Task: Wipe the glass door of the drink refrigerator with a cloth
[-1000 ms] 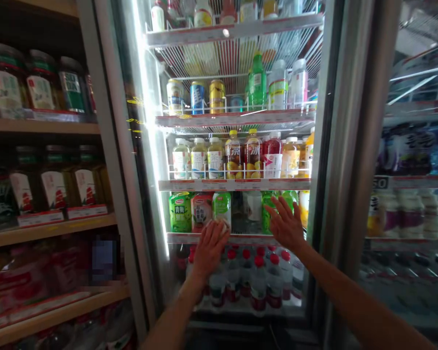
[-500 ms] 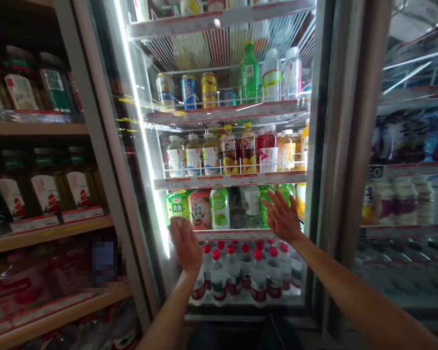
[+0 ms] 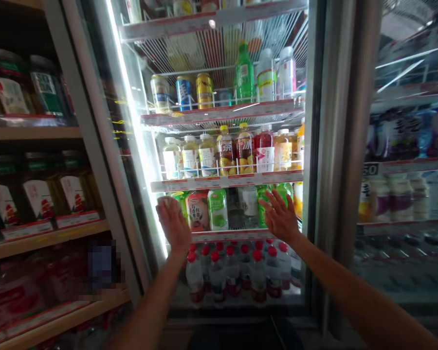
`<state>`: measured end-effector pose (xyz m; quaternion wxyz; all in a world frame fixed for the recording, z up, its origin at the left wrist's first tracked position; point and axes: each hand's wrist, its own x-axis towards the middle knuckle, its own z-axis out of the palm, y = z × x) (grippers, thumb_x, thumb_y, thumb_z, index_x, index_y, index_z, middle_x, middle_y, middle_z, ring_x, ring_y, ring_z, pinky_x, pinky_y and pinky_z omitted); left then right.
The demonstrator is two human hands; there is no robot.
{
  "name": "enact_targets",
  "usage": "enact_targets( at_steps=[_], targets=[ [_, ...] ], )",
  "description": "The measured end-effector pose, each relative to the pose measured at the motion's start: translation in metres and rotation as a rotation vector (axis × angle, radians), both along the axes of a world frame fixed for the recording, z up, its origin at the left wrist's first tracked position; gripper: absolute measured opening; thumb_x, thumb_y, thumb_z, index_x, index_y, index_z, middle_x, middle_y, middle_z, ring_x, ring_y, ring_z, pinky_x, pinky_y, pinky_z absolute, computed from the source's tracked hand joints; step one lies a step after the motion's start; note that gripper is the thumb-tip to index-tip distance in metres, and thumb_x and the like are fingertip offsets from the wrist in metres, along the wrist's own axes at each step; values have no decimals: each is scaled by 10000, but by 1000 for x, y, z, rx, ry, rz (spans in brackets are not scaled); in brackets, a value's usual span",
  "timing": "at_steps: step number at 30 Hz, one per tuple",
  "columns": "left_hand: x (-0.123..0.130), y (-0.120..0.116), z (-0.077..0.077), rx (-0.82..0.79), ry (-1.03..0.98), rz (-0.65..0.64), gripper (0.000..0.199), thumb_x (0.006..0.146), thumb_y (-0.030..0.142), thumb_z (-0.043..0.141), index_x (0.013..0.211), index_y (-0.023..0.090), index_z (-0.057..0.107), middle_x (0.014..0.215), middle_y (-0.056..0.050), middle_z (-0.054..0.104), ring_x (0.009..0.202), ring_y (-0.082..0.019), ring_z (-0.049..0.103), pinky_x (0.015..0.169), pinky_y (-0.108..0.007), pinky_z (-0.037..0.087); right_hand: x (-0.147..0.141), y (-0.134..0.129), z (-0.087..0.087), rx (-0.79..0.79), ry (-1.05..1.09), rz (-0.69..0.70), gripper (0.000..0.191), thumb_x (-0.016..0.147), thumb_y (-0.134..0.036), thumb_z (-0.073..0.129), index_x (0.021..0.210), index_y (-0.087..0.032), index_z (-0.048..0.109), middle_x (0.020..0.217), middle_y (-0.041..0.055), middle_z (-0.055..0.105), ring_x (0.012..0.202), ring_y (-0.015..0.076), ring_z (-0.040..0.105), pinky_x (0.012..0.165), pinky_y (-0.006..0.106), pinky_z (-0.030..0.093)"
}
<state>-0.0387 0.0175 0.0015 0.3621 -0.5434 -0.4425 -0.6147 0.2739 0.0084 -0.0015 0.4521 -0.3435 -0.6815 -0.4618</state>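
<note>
My left hand [image 3: 174, 223] is raised with nothing in it, its fingers stretched upward and a little smeared. It covers part of the green carton at the left end of the fourth shelf, beside a red carton [image 3: 197, 211]. Fingers spread, my right hand [image 3: 280, 216] is held up in front of green bottles [image 3: 284, 190] on the same shelf. I cannot tell whether either hand touches anything. Between the hands stand a green-and-white bottle [image 3: 218, 209] and a white-labelled container [image 3: 249, 200].
Red-capped bottles [image 3: 232, 268] fill the cooler's bottom. Tea and juice bottles [image 3: 226, 150] stand on the shelf above my hands, cans [image 3: 204, 91] higher up. Wooden shelves [image 3: 91, 224] with bottles flank the left; a metal door frame [image 3: 345, 146] runs down the right.
My left hand has moved up and to the left, from below the green carton to in front of it. My right hand stays nearly where it was. The view has shifted slightly.
</note>
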Motion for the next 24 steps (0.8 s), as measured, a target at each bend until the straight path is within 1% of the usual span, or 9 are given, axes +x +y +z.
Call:
enact_targets(
  at_steps=[4, 6, 8, 12, 14, 16, 20, 22, 24],
  targets=[
    [54, -2, 8, -2, 469, -97, 505, 841, 94, 437, 1316, 264, 425, 1442, -64, 353, 1381, -249, 170, 1097, -476, 272, 0, 0, 0, -5, -5, 20, 458, 815, -165, 466, 1270, -210, 451, 1416, 77, 401, 1375, 200, 211, 1125, 464, 110],
    [58, -2, 11, -11, 554, -98, 482, 846, 103, 434, 1297, 270, 450, 1407, -59, 410, 1375, -240, 196, 1096, -461, 275, 0, 0, 0, -6, -3, 15, 461, 820, -171, 457, 1277, -220, 445, 1420, 70, 396, 1374, 201, 214, 1123, 468, 116],
    [40, 0, 17, -19, 432, -67, 465, 862, 135, 420, 1311, 256, 437, 1429, -70, 376, 1378, -232, 190, 1106, -455, 251, 0, 0, 0, -7, 0, 6, 453, 825, -174, 448, 1275, -227, 444, 1409, 66, 411, 1372, 199, 220, 1122, 473, 122],
    [-10, 11, 40, 8, -109, -16, 461, 893, 220, 370, 1353, 187, 371, 1495, -109, 220, 1390, -239, 136, 1116, -492, 197, 0, 0, -1, -11, 4, 4, 452, 828, -177, 450, 1277, -224, 438, 1398, 73, 425, 1371, 202, 224, 1120, 476, 123],
    [-11, 14, 49, 24, -205, -32, 460, 896, 227, 355, 1351, 156, 369, 1499, -133, 193, 1393, -255, 113, 1120, -510, 168, 0, 1, -1, -17, 5, 7, 461, 829, -176, 450, 1287, -226, 425, 1411, 70, 408, 1374, 199, 214, 1121, 473, 119],
    [9, 14, 50, 27, -74, -69, 443, 889, 213, 379, 1328, 165, 405, 1491, -127, 223, 1392, -258, 114, 1122, -496, 171, 0, 0, -1, -14, 3, 12, 460, 831, -172, 443, 1287, -223, 420, 1417, 68, 399, 1376, 197, 209, 1123, 474, 112],
    [59, 7, 42, 18, 426, -112, 423, 857, 143, 433, 1263, 251, 488, 1414, -55, 402, 1376, -218, 197, 1110, -436, 234, 0, 0, 0, 2, 1, 12, 434, 831, -172, 445, 1263, -219, 445, 1407, 70, 413, 1371, 195, 225, 1125, 464, 111],
    [58, 5, 42, 20, 488, -106, 421, 856, 138, 437, 1256, 252, 496, 1391, -56, 435, 1372, -208, 212, 1106, -419, 247, 0, 0, 0, 2, 2, 7, 422, 830, -176, 447, 1250, -221, 461, 1407, 70, 414, 1368, 196, 231, 1124, 459, 114],
    [37, 6, 47, 34, 359, -76, 408, 864, 160, 432, 1263, 223, 492, 1407, -82, 408, 1374, -213, 204, 1105, -416, 249, 0, 0, 0, 2, 3, 4, 413, 831, -177, 444, 1241, -221, 471, 1404, 71, 418, 1366, 200, 238, 1120, 463, 120]
  ],
)
